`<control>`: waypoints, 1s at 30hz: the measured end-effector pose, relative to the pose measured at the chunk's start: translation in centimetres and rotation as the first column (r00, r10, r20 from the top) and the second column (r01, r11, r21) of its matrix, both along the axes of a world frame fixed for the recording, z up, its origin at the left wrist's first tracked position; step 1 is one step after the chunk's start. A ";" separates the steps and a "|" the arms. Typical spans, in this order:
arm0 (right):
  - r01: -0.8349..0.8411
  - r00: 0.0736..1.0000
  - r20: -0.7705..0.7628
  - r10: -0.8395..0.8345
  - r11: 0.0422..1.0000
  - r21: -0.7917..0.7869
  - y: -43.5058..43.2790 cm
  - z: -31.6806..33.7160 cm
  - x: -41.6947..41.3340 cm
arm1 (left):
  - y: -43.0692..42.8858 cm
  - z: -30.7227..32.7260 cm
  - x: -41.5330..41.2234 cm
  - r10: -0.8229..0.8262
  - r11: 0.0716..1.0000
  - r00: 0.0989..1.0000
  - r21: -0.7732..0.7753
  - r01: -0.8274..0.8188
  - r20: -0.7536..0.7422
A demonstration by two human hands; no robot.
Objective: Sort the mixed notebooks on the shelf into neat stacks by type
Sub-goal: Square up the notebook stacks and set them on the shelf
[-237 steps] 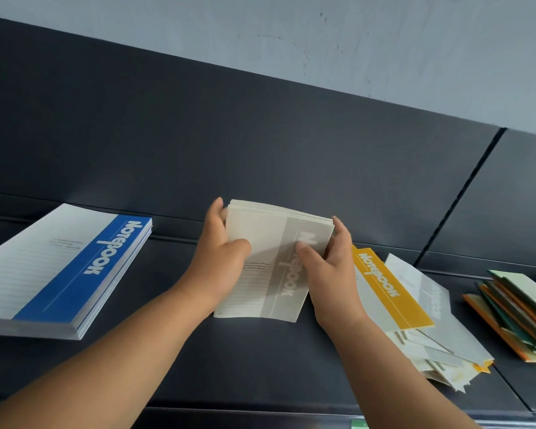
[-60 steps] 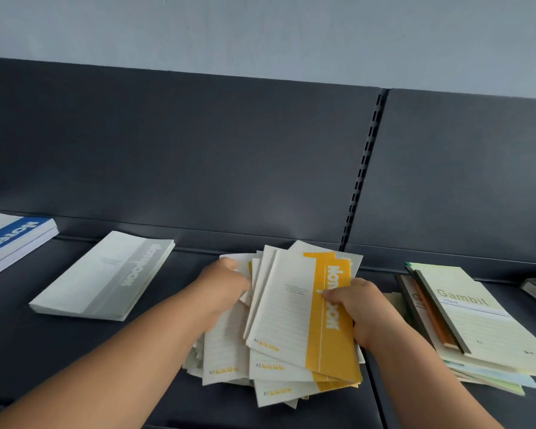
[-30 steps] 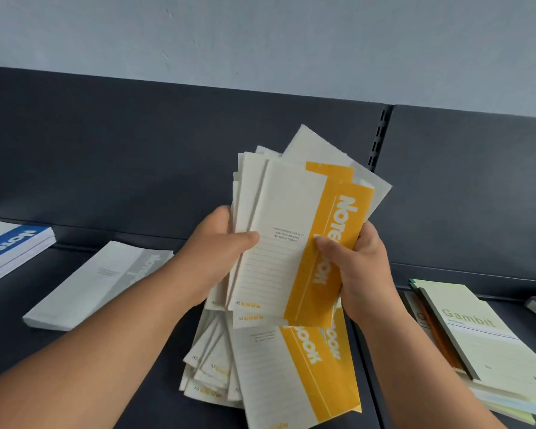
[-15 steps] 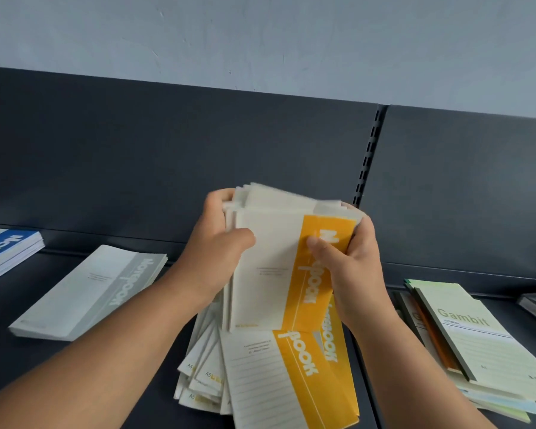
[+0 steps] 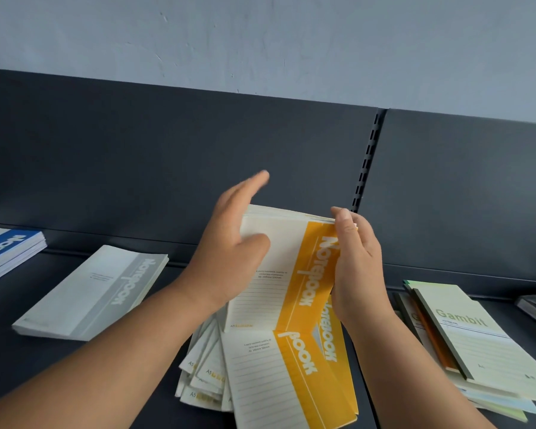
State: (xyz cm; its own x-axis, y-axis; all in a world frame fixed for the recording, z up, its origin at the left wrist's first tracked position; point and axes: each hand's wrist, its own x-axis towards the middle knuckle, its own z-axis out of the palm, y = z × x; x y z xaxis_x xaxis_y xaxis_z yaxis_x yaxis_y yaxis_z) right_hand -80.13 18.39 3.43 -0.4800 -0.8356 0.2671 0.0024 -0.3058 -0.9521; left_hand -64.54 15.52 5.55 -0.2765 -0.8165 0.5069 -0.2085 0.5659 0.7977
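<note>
Squaring yellow notebooks [image 5: 310,274]: right grip [image 5: 358,267] grasps them, left grip [image 5: 229,258] released against their edge; next should gather the fanned pile [image 5: 205,374]

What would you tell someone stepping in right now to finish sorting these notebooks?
Left hand: open, fingers straight, at the left side of the bundle of yellow notebooks.
Right hand: grips that bundle's right edge, holding it upright above the shelf.
Done: the grey notebook stack and blue notebook stack lie neat at the left.
Left: the loose yellow notebooks are fanned out under the bundle and need squaring and stacking. The Gambit notebooks at the right are a mixed, uneven pile.
</note>
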 end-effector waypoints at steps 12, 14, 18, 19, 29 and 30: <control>-0.053 0.996 -0.073 0.055 0.998 0.030 0.2 0.1 0.0 | -0.3 -0.5 0.2 0.036 0.991 0.996 0.128 -0.026 -0.082; -0.103 0.990 -0.095 0.108 0.993 0.055 0.5 -1.1 -0.1 | -0.3 -1.1 0.2 0.018 0.974 0.990 0.226 0.014 -0.138; -0.197 0.974 -0.083 0.210 0.970 0.141 1.0 -3.7 -0.2 | 0.1 -3.0 -0.1 -0.002 0.939 0.992 0.342 0.046 -0.127; -0.201 0.972 -0.090 0.219 0.964 0.171 1.0 -4.0 -0.3 | 0.0 -3.1 -0.1 -0.002 0.934 0.992 0.356 0.046 -0.123; -0.031 0.942 -0.300 0.149 0.931 0.363 0.2 -5.0 -1.3 | -0.8 -4.9 1.0 0.032 0.910 0.994 0.409 -0.072 0.103; -0.012 0.938 -0.321 0.135 0.934 0.358 0.1 -4.8 -1.3 | -1.0 -4.7 1.2 0.038 0.915 0.992 0.395 -0.082 0.119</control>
State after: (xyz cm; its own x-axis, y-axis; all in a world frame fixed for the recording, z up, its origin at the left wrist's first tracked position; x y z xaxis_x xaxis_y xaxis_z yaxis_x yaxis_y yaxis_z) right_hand -81.47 18.52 -1.41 -0.3471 -0.9335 0.0895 -0.3251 0.0303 -0.9452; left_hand -63.38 14.57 0.81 -0.2547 -0.9612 0.1062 -0.3287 0.1893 0.9253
